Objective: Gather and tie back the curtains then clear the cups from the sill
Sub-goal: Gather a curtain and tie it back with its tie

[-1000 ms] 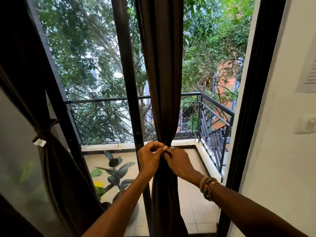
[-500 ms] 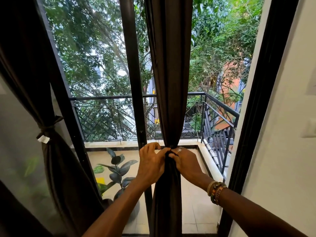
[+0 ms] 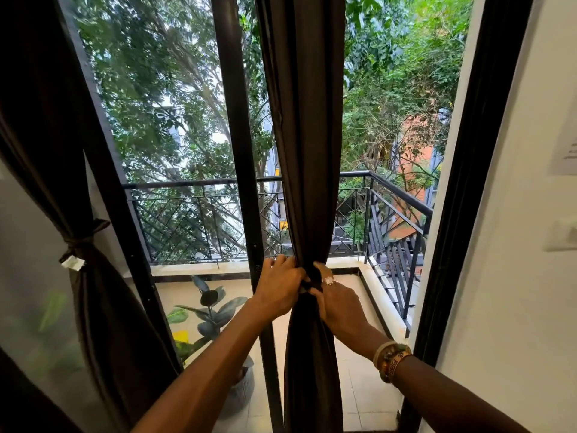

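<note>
Brown cloth, middle curtain (image 3: 307, 151): gathered into a narrow column, cinched where my hands meet.
My left hand (image 3: 278, 290): arm stretched forward, fingers curled, pinching the dark tie (image 3: 309, 284) from the left.
My right hand (image 3: 338, 303): bracelets (image 3: 390, 359) at the wrist, ring on a finger, gripping the tie from the right.
Left curtain (image 3: 103, 292): already bound with its tie.
Beyond the glass: potted plant (image 3: 207, 310), balcony railing (image 3: 396, 195), trees.
Cups: none in view.

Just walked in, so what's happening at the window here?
A person is tying back the middle curtain. Both hands, left and right, pinch the gathered cloth at the tie. The left curtain is already tied. No cups are in view.
</note>
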{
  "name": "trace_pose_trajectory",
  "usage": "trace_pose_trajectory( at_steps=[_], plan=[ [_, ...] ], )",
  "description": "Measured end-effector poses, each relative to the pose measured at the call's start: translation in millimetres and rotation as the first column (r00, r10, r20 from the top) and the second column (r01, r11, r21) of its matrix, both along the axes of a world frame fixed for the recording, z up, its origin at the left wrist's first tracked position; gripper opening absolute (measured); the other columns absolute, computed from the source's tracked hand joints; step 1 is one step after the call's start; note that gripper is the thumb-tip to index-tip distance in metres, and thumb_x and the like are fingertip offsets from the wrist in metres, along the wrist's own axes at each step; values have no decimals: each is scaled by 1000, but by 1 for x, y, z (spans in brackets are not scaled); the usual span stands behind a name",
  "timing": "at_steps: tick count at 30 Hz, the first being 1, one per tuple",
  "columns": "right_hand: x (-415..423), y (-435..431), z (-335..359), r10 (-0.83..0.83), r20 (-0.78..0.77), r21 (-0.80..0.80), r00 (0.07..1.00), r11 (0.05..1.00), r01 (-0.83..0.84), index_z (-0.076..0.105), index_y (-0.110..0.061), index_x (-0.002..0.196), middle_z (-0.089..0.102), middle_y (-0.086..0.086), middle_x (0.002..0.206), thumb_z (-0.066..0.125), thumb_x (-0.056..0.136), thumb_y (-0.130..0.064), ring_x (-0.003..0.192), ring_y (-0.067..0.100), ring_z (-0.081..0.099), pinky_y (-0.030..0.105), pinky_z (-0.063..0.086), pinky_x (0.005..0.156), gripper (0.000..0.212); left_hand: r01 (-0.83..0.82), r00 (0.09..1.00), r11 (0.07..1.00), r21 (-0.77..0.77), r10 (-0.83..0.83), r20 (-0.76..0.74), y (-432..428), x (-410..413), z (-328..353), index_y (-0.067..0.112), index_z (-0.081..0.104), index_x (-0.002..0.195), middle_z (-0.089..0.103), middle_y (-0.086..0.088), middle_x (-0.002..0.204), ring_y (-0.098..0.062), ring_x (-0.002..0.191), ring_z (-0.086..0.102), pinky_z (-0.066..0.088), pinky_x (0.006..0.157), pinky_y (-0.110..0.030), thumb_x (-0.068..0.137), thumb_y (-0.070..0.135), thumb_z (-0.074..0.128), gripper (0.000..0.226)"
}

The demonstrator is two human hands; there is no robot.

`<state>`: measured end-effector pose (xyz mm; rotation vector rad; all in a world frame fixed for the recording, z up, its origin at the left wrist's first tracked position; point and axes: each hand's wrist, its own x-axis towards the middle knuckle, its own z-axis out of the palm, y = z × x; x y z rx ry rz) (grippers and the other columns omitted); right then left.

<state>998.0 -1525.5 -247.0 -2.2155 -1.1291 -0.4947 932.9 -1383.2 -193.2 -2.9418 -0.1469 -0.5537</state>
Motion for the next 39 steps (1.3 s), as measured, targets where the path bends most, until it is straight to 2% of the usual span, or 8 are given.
trace_pose_trajectory(
  at_steps=[6,11,18,22,26,32,37,39],
  plan=[
    [4,4,14,-68,-109,-152,992,987,52,64,-17,118,70,8,109,49,102,-25,100,30,66,41,54,83,23,156,954,837,-524,9,298,5,-5,-19,25,73,98,73,10,88,-4,77,62,47,71,-25,84,28,74,14],
    [15,3,44,-49,-346,-282,937,958,-54,63,-16,89,66,4,86,54,99,-24,81,23,62,30,46,68,16,200,906,705,-681,133,403,-6,-13,-33,26,62,78,63,15,68,0,66,60,39,57,-10,81,28,78,17],
    [27,-13,75,130,-882,-37,452,938,-343,57,-13,81,50,0,65,44,104,-14,50,9,37,22,32,48,26,331,900,196,-923,229,372,-24,-21,-54,19,68,97,74,-1,85,-11,80,70,58,73,-23,69,21,89,35],
    [32,-15,72,193,-946,99,261,937,-336,59,-14,82,55,3,71,44,104,-13,52,10,41,22,35,51,26,314,870,359,-879,261,418,-26,-21,-49,29,71,92,74,9,85,-3,80,70,57,74,-19,74,17,85,26],
    [32,-16,67,183,-835,95,519,977,-191,70,-3,101,70,9,75,61,97,-8,54,11,56,20,50,51,12,263,889,585,-768,162,428,-11,-22,-41,21,78,94,71,17,84,7,77,67,54,73,-14,80,17,80,15],
    [30,-1,61,158,-593,207,789,977,-40,71,-16,74,69,13,65,76,84,-7,52,15,63,30,54,58,15,85,918,816,-571,159,364,6,-20,-25,21,75,90,72,8,80,-7,73,63,32,56,-7,89,31,71,10],
    [27,3,62,86,-407,114,909,993,-43,77,-8,87,65,-2,59,69,91,-14,53,10,61,25,49,64,11,121,907,842,-526,121,402,10,-23,-25,18,79,94,75,-1,83,-15,76,68,48,66,-22,89,21,71,10],
    [25,1,63,56,-378,98,924,995,-20,78,-10,90,61,-8,56,68,92,-15,53,6,59,22,46,62,11,124,901,824,-553,140,410,14,-26,-25,16,79,92,75,1,82,-6,71,63,43,64,-12,89,19,71,9]
  ],
)
